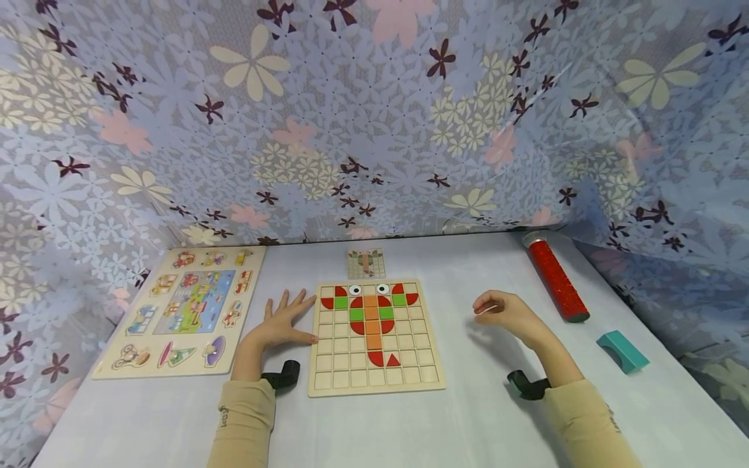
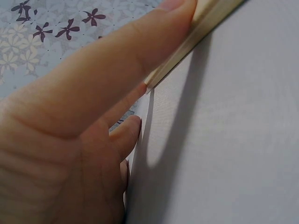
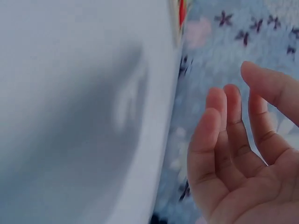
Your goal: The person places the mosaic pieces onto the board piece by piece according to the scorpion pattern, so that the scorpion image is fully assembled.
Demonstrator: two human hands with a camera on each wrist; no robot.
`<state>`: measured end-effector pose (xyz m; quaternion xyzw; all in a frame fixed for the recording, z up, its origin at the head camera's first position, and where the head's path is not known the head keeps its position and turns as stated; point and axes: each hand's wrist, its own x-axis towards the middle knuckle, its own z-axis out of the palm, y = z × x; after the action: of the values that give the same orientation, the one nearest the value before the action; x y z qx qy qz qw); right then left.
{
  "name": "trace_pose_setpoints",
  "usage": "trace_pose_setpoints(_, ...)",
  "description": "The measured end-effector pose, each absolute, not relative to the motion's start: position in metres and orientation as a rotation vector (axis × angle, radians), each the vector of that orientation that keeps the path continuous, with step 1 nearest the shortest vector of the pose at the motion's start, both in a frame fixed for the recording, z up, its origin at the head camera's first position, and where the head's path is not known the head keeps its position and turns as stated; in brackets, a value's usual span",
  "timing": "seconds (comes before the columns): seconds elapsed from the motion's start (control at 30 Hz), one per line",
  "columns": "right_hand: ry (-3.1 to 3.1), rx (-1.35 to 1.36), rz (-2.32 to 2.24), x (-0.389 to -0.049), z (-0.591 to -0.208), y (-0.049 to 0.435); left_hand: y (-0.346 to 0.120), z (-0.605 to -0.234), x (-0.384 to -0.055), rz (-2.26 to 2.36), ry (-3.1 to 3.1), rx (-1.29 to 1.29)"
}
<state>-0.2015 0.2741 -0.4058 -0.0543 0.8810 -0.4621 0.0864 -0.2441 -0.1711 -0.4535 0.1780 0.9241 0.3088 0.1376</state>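
Note:
A square wooden grid board [image 1: 342, 364] lies mid-table, with red, green and orange tiles and two eye tiles forming a figure. One red triangle tile [image 1: 393, 359] sits low on the board beside a red quarter-round tile [image 1: 376, 358]. My left hand [image 1: 279, 326] has its fingers spread, thumb and index fingertip touching the board's left edge; in the left wrist view the thumb [image 2: 107, 70] lies against the board's side [image 2: 187, 44]. To the right of the board, my right hand [image 1: 510, 317] hovers above the table with loosely bent fingers, holding nothing; its palm [image 3: 252, 191] shows in the right wrist view.
A small pattern card [image 1: 367, 264] lies behind the board. At the left is a wooden picture puzzle [image 1: 170, 312] with knobbed pieces. A red glittery tube [image 1: 556, 279] and a teal arch block [image 1: 623, 351] lie at the right. Flowered cloth [image 1: 374, 130] rises behind the table.

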Motion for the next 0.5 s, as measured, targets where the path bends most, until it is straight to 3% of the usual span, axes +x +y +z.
trace_pose_setpoints(0.5,2.723,0.218,-0.952,-0.185,-0.415,0.348,-0.172,-0.454,-0.242,0.906,2.669,0.519)
